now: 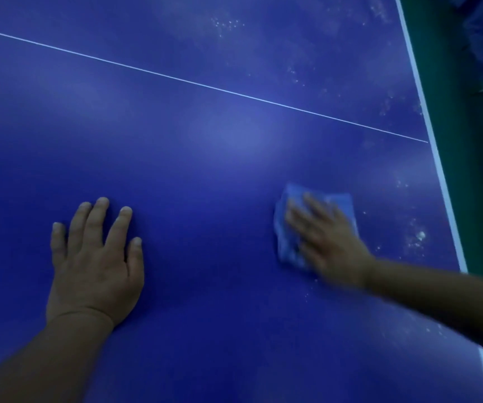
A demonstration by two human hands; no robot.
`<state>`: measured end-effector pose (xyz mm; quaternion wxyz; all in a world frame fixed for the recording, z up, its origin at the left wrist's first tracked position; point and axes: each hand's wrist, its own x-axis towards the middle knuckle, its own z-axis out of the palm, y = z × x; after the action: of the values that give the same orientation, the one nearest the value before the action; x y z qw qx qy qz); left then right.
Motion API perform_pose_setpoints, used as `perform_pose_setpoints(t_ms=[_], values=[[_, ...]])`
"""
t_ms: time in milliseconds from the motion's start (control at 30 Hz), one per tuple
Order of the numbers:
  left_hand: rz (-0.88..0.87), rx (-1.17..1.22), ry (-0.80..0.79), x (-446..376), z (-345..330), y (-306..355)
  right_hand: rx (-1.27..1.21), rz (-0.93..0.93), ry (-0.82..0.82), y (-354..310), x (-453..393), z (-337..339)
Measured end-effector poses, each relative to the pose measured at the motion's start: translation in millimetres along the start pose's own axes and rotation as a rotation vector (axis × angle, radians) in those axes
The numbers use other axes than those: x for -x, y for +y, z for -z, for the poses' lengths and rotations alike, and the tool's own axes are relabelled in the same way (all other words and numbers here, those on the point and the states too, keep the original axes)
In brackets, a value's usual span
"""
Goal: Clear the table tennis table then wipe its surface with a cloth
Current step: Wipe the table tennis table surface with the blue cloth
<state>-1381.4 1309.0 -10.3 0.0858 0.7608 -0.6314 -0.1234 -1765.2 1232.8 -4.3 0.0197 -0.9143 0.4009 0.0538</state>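
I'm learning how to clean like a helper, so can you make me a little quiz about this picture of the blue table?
1. True or false: the left hand is holding the cloth.
2. Which hand presses the cloth on the table? A) left B) right C) both
3. Fill in: the pale dusty specks lie near the table's ____ edge line, beside the green strip.

Key:
1. False. The left hand lies flat on the bare table, fingers spread.
2. B. The right hand lies on top of the cloth, blurred.
3. White. The specks sit right of the cloth, next to the white edge line.
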Motion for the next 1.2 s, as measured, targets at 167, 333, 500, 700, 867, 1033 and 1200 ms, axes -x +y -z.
perform_pose_setpoints(t_ms=[167,333,500,700,867,1033,1200], values=[[-0.003,0.003,-0.004,-1,-1,0,0.005,0.131,-0.026,19,0,3],[-0.002,0.013,0.021,0,-3,0,-0.091,-0.513,0.084,47,-84,16],[-0.015,-0.049,0.020,-1,-4,1,-0.023,-0.095,0.013,-41,-1,0],[-0.026,-0.046,0.001,29,1,10,-0.007,0.438,-0.083,-59,98,3],[-0.141,0.119,-0.011,138,-9,43,-0.159,-0.510,0.060,-57,12,9],[-0.201,0.048,-0.070,183,-26,47,-0.174,-0.501,0.102,-147,35,-9],[-0.192,-0.012,-0.091,180,-27,52,-0.181,-0.335,0.072,-177,173,-17]])
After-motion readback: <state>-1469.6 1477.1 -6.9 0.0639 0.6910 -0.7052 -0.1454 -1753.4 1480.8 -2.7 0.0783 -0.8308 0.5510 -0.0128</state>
